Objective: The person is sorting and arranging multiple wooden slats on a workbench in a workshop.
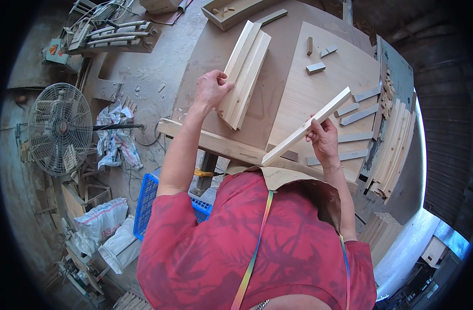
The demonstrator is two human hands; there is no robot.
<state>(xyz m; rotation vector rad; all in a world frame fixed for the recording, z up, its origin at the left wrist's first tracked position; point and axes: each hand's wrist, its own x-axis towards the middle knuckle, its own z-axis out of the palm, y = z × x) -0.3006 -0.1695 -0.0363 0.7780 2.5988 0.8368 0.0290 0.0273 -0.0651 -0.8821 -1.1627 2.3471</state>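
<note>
A stack of long pale wooden strips (251,70) lies lengthwise on the brown part of the workbench (205,57). At its left side my left hand (211,90) has thumb and fingers closed on the edge of the outermost strip; the fingertips are partly hidden. My right hand (324,137) grips a single wooden strip (332,106) around its middle. That strip slants over the bench, its near end by my apron (293,178) and its far end up to the right. Several metal-grey bars (360,113) lie beyond my right hand.
Small blocks (315,68) rest on the pale board. An open wooden box (231,18) stands at the far edge. More strips (391,150) are stacked at the right. A caged fan (60,126), white sacks (104,217) and a blue crate (146,204) stand to the left.
</note>
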